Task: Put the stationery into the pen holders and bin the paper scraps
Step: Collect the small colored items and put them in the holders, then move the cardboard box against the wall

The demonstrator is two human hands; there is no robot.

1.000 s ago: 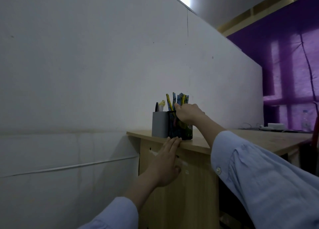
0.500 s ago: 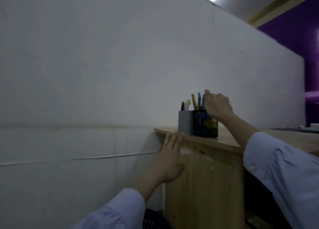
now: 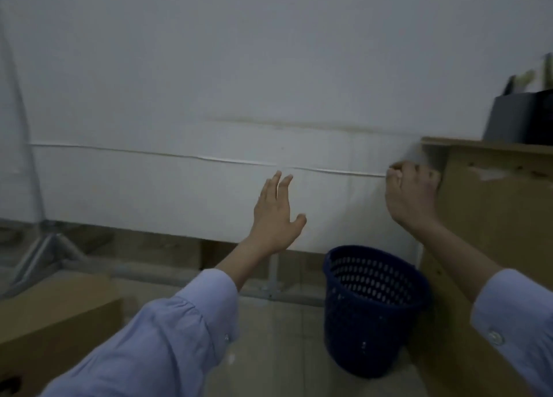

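A dark blue perforated waste bin (image 3: 359, 334) stands on the floor against the side of the wooden desk (image 3: 496, 223). At the desk's left corner, at the far right of the view, sit a grey pen holder (image 3: 508, 118) and a black one (image 3: 545, 115), with blurred pens sticking out. My left hand (image 3: 276, 217) hangs open in the air, fingers spread, left of and above the bin. My right hand (image 3: 410, 196) is curled into a fist beside the desk corner, above the bin. Blur hides whether the fist holds anything.
A white partition wall (image 3: 239, 97) fills the background, on metal legs (image 3: 45, 253) at the left. A brown cardboard box (image 3: 54, 313) lies on the floor at the lower left. Tiled floor (image 3: 278, 351) shows between the box and the bin.
The view has swung left and down, bringing the bin into sight. My right hand left the pens and dropped to the desk corner as a fist. My left hand lifted off the desk's side.
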